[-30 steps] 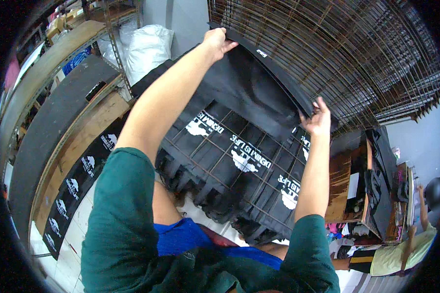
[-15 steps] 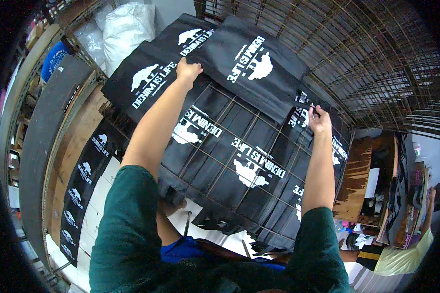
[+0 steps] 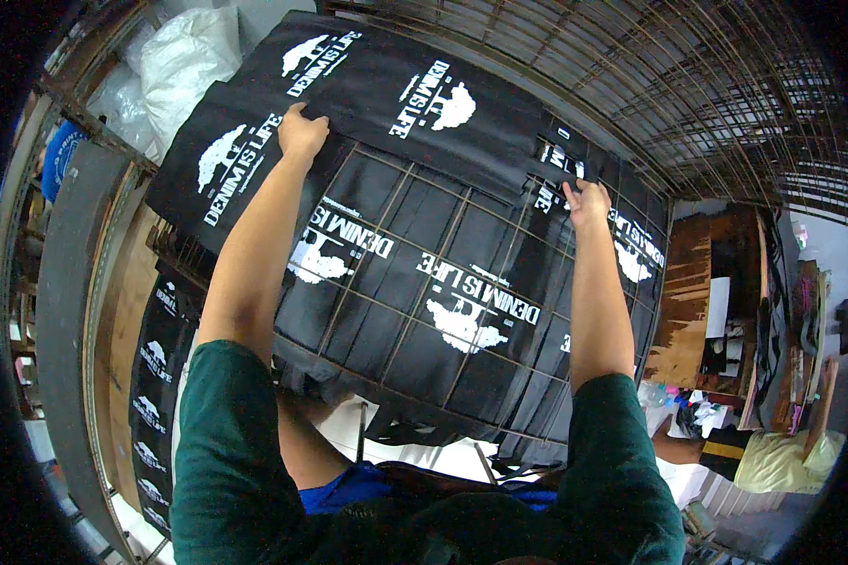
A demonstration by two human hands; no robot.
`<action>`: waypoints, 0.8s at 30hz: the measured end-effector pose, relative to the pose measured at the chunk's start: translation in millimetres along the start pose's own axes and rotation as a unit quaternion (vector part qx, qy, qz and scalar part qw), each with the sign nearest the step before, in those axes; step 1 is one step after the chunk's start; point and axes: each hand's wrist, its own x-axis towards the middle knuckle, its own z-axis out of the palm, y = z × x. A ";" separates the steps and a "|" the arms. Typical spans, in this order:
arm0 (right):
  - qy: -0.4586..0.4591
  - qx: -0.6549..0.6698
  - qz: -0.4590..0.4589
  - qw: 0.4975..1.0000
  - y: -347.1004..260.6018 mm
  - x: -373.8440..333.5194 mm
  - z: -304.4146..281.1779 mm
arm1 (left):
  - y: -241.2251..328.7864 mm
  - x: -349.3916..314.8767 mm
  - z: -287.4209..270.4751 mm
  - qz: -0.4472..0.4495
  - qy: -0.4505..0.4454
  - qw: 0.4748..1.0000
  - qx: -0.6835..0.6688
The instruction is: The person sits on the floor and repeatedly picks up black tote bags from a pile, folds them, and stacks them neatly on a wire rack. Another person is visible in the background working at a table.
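A black sheet with white tree prints and lettering (image 3: 386,94) lies across the far part of a wire rack (image 3: 396,221). At its near edge, my left hand (image 3: 305,134) is closed, pinching the sheet by that edge. My right hand (image 3: 589,200) is just past the sheet's right end, over the rack, with its fingers apart and apparently nothing in them. Another printed black sheet (image 3: 219,169) reaches out at the left. Beneath the wires, more printed black sheets (image 3: 481,311) show through the grid.
A raised wire rack (image 3: 725,104) stands at the far right. White plastic sacks (image 3: 188,66) sit at the back left, beside a shelf frame (image 3: 75,282). Small printed black pieces (image 3: 151,414) hang lower left. At the right are a wooden board (image 3: 683,311) and another person (image 3: 787,457).
The far sheet lies flatter on the rack, and my right hand has let its corner go. Both hands appear farther left as the view has shifted.
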 end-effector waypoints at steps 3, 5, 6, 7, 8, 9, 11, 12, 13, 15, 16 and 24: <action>0.033 -0.045 -0.005 0.998 -3.1 -0.2 -13.6 | 21.7 -18.2 -14.5 0.014 -0.005 0.999 0.037; 0.071 -0.105 -0.055 0.990 -16.1 -56.7 4.2 | 31.4 -36.9 -38.5 0.046 0.052 0.995 0.078; 0.063 -0.129 -0.108 0.984 -17.9 -72.6 1.2 | 33.7 -42.3 -50.2 0.070 0.036 0.995 0.059; 0.092 -0.198 -0.113 0.969 -24.5 -88.8 -2.4 | 35.9 -51.2 -61.9 0.101 0.052 0.992 0.052; 0.065 -0.196 -0.123 0.971 -28.8 -103.1 -12.5 | 42.2 -64.7 -79.9 0.132 0.068 0.988 0.043; 0.047 -0.194 -0.132 0.971 -31.7 -114.5 -30.8 | 46.7 -79.1 -89.7 0.196 0.069 0.978 0.000; 0.029 -0.182 -0.152 0.971 -34.1 -138.2 -71.9 | 67.5 -127.6 -124.3 0.172 -0.012 0.979 -0.109; 0.026 -0.184 -0.170 0.968 -35.6 -151.0 -94.4 | 72.3 -158.5 -142.0 0.161 -0.066 0.963 -0.208; 0.023 -0.185 -0.188 0.964 -36.9 -163.2 -118.1 | 68.5 -190.9 -153.0 0.176 -0.081 0.947 -0.255; 0.042 -0.191 -0.219 0.956 -43.7 -186.6 -168.9 | 49.8 -264.6 -179.2 0.194 -0.143 0.931 -0.273; 0.046 -0.193 -0.234 0.952 -47.0 -197.7 -192.7 | 34.7 -306.2 -193.2 0.198 -0.170 0.923 -0.282; 0.145 -0.100 -0.341 0.924 -106.1 -278.0 -310.4 | -42.6 -574.4 -198.8 0.021 -0.665 0.734 -0.135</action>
